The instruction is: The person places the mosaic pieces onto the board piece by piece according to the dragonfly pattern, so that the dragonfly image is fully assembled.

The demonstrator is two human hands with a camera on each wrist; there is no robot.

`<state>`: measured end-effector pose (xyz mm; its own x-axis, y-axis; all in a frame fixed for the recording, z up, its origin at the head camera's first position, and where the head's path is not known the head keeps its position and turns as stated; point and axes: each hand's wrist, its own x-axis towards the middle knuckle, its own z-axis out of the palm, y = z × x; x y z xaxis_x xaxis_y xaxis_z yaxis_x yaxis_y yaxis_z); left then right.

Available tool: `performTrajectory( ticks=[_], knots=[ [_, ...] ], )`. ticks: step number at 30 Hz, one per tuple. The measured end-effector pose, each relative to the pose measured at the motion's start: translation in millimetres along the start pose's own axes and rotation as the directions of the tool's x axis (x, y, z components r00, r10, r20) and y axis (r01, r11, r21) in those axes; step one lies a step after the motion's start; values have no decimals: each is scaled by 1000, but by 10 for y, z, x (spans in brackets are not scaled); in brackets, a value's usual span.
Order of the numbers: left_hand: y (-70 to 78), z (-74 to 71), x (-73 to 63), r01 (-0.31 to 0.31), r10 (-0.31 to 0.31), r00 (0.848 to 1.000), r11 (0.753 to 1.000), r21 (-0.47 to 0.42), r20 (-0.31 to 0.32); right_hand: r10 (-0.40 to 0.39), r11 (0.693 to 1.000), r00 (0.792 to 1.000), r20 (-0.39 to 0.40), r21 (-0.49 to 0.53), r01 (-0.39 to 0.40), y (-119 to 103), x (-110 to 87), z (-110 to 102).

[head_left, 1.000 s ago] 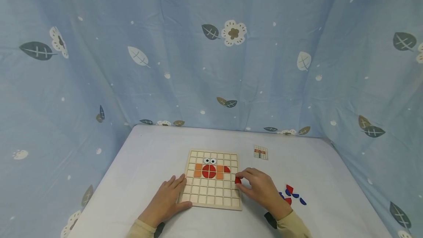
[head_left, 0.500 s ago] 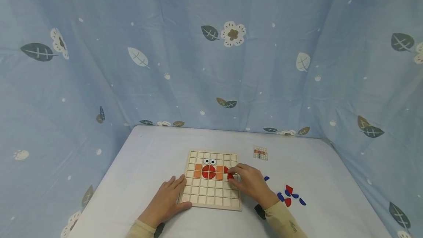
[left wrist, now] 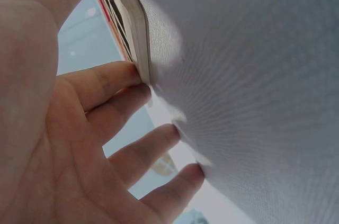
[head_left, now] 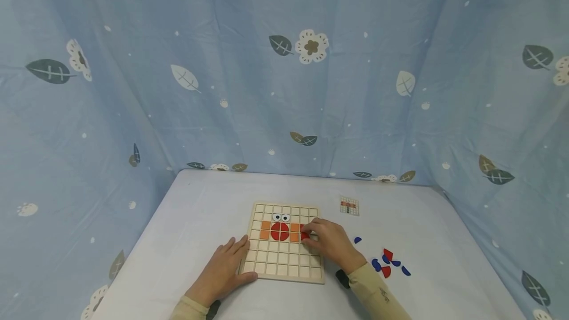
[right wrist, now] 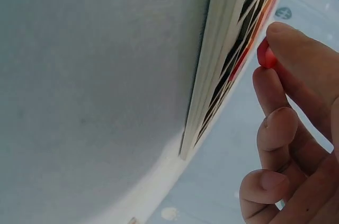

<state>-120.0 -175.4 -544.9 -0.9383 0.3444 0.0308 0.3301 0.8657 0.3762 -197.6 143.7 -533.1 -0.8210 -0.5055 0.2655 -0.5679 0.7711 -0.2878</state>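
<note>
A wooden grid board (head_left: 284, 259) lies on the white table, with red quarter-circle tiles forming a disc (head_left: 279, 231), orange tiles (head_left: 265, 230) on both sides and two eye tiles (head_left: 281, 218) above. My left hand (head_left: 223, 269) rests at the board's left edge, fingers extended and fingertips touching the edge and the table. Between thumb and index finger my right hand (head_left: 331, 243) pinches a red quarter-circle tile (right wrist: 263, 54), low over the grid's right side. In the head view the fingers partly cover that tile and another red tile beside the right orange ones.
A small pattern card (head_left: 349, 206) lies behind the board to the right. Loose red tiles (head_left: 386, 271) and blue half-round tiles (head_left: 406, 270) are scattered right of my right forearm. One blue tile (head_left: 357, 240) sits nearer the hand. A blue curtain (head_left: 249, 112) surrounds the table.
My right hand has moved left from the board's right edge onto the grid, carrying the red quarter-circle tile against the right orange tiles. The left hand has stayed in place.
</note>
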Motion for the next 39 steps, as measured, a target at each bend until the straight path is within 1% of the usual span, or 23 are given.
performTrajectory(
  ticks=[8,18,27,32,39],
  knots=[
    [-1,12,-6,5,-5,1000,1000,-2,4,41,999,997,65,23,-42,9,33,36],
    [-17,33,-1,5,-5,1000,1000,9,0,39,999,993,110,16,-41,41,54,59],
    [-15,22,2,-1,1,1000,1000,14,-11,59,998,988,145,1,-60,27,63,70],
    [-15,12,3,-2,2,1000,1000,4,-12,59,998,989,135,-2,-59,4,52,62],
    [-29,8,1,-19,19,1000,1000,1,-19,47,998,997,64,26,-49,6,-33,-56]
  ],
)
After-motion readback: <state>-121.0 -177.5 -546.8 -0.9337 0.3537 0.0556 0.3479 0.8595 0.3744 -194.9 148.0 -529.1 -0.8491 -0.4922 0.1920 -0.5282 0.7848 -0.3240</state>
